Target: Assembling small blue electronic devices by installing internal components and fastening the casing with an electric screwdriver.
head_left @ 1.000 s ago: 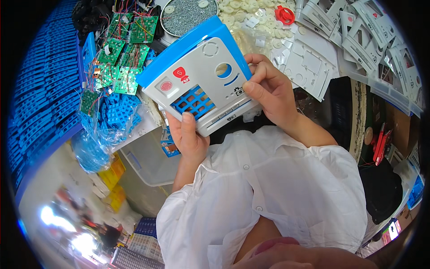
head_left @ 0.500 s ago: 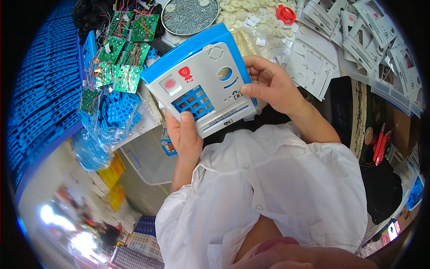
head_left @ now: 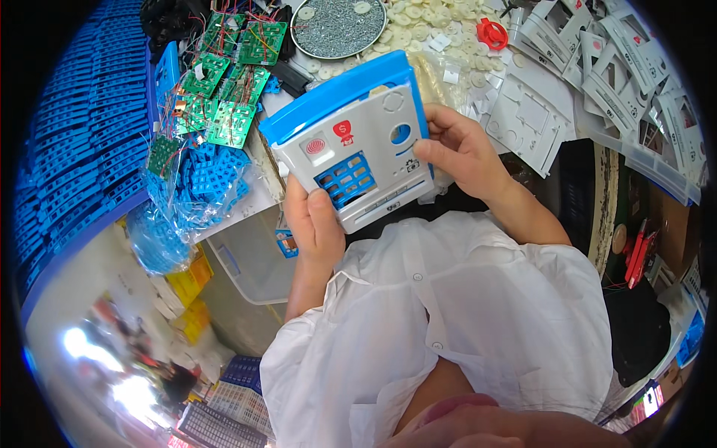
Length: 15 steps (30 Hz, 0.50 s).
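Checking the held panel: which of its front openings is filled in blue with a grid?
The rectangular keypad window, low on the grey-and-blue panel beside the left hand; the round hole is plain.

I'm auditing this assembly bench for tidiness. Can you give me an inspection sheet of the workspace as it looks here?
Surface: bench, almost fully covered.
Job's things: grey and blue panel with keypad grille, held tilted.
Clutter: green circuit boards, round dish of small metal parts, white discs, grey plastic frames, bagged blue parts.
Grippers: left hand holds lower edge; right hand grips right edge.
Cables: thin wires on the boards.
Surroundings: stacked blue parts on the left.
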Each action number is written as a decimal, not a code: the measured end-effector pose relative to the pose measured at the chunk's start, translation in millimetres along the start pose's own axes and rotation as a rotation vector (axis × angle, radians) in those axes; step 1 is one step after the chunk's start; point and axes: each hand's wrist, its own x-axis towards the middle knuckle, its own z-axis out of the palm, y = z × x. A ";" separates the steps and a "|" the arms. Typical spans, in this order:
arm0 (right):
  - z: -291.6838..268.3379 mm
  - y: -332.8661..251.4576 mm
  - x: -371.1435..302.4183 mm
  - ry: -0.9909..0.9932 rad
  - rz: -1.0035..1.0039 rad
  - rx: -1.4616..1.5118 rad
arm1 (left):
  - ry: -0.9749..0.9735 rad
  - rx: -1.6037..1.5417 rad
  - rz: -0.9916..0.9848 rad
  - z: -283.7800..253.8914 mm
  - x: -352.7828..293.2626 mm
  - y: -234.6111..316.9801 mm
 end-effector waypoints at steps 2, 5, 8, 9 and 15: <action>4.3 -4.3 -3.6 -0.010 -0.028 -0.042 | 0.201 0.147 -0.005 4.5 2.4 -10.4; 10.9 -7.4 -5.4 -0.006 -0.057 -0.074 | 0.174 0.200 0.047 -10.4 1.4 -19.7; 14.2 -6.4 -7.0 -0.011 -0.012 -0.064 | 0.059 0.185 0.024 -7.0 3.2 1.1; 14.3 -5.1 -8.2 -0.013 0.014 -0.058 | 0.031 0.180 -0.001 -3.2 4.7 8.1; 14.3 -5.8 -10.8 -0.080 -0.022 0.008 | 0.095 0.146 0.018 -3.4 -11.8 -1.3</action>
